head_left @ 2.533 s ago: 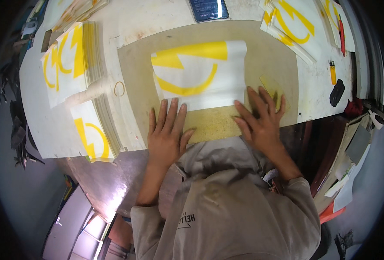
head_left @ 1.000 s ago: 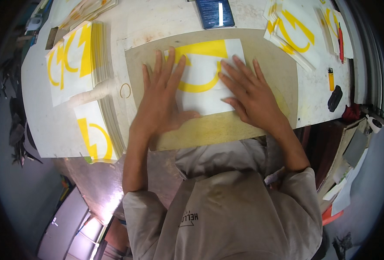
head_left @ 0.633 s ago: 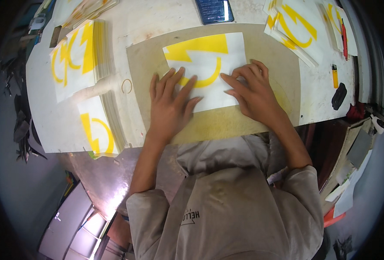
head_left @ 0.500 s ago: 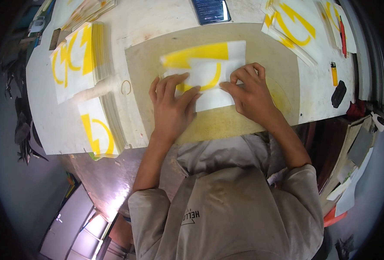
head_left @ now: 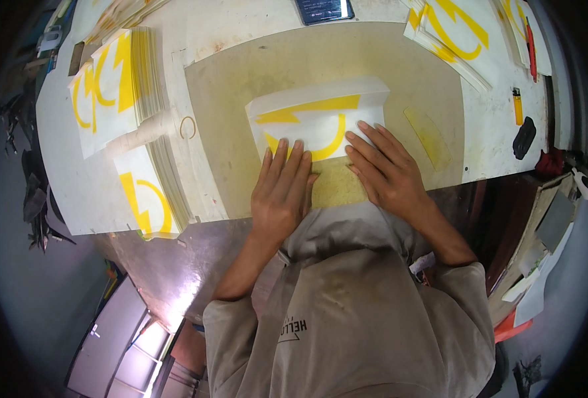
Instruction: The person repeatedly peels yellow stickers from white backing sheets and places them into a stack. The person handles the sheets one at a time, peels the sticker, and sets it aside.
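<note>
A white paper sheet (head_left: 319,127) printed with yellow shapes lies folded on the grey-brown mat (head_left: 224,132), with a plain white strip along its far side. My left hand (head_left: 282,192) rests flat on the near left edge of the paper, fingers stretched out and pointing away from me. Flat across the near right part lies my right hand (head_left: 392,171), its fingers also extended. Neither hand grips anything. The fingers cover parts of the paper's near edge.
At the left stand two stacks of similar papers (head_left: 146,73), (head_left: 164,182) beside a rubber band (head_left: 187,127). A phone (head_left: 325,10) lies at the far edge. To the right are more printed papers (head_left: 453,30), a red pen (head_left: 530,50), a yellow lighter (head_left: 517,107) and a black object (head_left: 523,140).
Both hands have gone from pinching the paper with bent fingers to lying flat on it, nearer to me. The raised far flap has come down, and the paper sits flatter.
</note>
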Demonstrator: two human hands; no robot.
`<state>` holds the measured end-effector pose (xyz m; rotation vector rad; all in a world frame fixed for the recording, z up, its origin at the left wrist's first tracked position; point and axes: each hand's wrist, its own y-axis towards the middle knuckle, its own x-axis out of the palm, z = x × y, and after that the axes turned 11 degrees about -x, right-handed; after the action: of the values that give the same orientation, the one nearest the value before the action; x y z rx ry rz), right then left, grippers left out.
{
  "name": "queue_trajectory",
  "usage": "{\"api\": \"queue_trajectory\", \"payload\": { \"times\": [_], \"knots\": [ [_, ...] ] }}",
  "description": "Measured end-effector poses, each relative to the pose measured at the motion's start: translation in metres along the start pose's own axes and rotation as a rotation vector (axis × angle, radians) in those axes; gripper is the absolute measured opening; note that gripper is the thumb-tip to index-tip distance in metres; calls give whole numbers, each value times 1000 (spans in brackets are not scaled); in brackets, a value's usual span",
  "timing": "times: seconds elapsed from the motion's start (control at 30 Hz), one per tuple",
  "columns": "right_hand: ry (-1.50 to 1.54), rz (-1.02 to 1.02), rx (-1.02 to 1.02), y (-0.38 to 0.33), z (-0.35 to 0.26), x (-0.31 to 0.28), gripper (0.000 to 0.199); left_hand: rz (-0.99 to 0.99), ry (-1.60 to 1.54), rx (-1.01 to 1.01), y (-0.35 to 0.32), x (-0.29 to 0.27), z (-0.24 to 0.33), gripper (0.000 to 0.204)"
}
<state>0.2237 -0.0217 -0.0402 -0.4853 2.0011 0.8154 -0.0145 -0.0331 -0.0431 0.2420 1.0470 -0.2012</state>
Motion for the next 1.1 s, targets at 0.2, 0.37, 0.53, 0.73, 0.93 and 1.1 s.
{"api": "queue_trajectory", "payload": {
  "times": [0.2, 0.37, 0.53, 0.73, 0.93, 1.1],
  "knots": [
    [0, -5, 2, 0, -1, 0, 33, -7, -20, 3, 0, -1, -2, 38],
    [-3, -12, -4, -3, 0, 2, 33, -32, -23, -2, -2, 0, -7, 40],
    [-53, -54, 62, -9, -4, -4, 37, -80, 62, -77, -19, -16, -24, 40],
    [27, -120, 30, 26, -35, 26, 42, -58, 56, -94, -18, -14, -22, 37],
    [-140, -156, 178, -26, -3, -5, 48, -23, 317, -142, -18, -22, -1, 39],
    [-177, -137, 208, -23, -9, -12, 48, -137, 61, -82, -4, 0, 26, 58]
  ]
}}
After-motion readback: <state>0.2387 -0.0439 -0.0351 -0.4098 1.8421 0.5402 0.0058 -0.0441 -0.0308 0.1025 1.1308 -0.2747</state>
